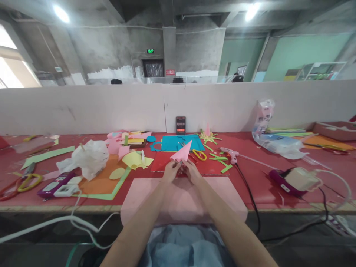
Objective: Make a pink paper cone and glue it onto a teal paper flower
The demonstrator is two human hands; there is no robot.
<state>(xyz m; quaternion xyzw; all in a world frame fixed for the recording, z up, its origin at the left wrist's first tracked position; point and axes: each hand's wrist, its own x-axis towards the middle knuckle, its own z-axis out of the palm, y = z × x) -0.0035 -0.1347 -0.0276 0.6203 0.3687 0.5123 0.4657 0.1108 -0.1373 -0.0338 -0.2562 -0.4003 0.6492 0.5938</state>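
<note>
Between my two hands is a pink paper cone (183, 151), its tip pointing up and to the right. My left hand (171, 170) pinches its lower left edge. My right hand (192, 170) grips its lower right side, fingers curled under it. Beneath the hands lie a red sheet (164, 163) and, nearer to me, a large pink sheet (178, 202) that hangs over the table edge. Just beyond the cone are yellow-handled scissors (200, 155) and a blue sheet (169, 142). The undersides of my fingers are hidden.
On the right lie a pink glue gun (231, 155) with a black cord, green paper strips (219, 158) and a purple power strip (286, 184). To the left are crumpled white plastic (90, 159), another power strip (57, 185) and large scissors (26, 181). A white partition (125, 107) stands behind.
</note>
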